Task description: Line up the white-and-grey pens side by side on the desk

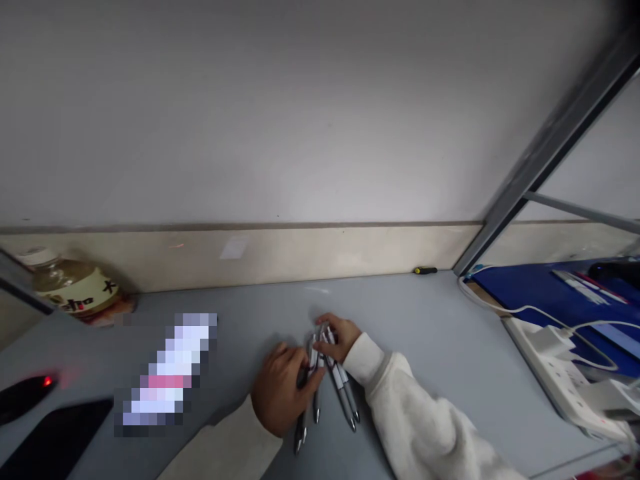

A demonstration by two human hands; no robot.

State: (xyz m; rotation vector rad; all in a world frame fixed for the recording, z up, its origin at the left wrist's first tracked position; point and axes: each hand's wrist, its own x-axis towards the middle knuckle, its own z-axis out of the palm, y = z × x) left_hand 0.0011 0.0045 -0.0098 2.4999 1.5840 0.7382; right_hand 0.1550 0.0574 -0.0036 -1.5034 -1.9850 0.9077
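Observation:
Several silver-and-white pens [345,400] lie bunched on the grey desk [425,333], tips pointing toward me. My left hand [277,393] is closed over the left side of the bunch, fingers curled on the barrels. My right hand [340,335] pinches the far ends of the pens from the right. Both arms wear cream sleeves.
A bottle with a label [75,283] lies at the far left by the wall. A blurred-out packet [170,373], a dark phone [55,440] and a black device with a red light [27,393] sit left. A white power strip [565,373] and cable, blue folder [545,293], small screwdriver [425,270].

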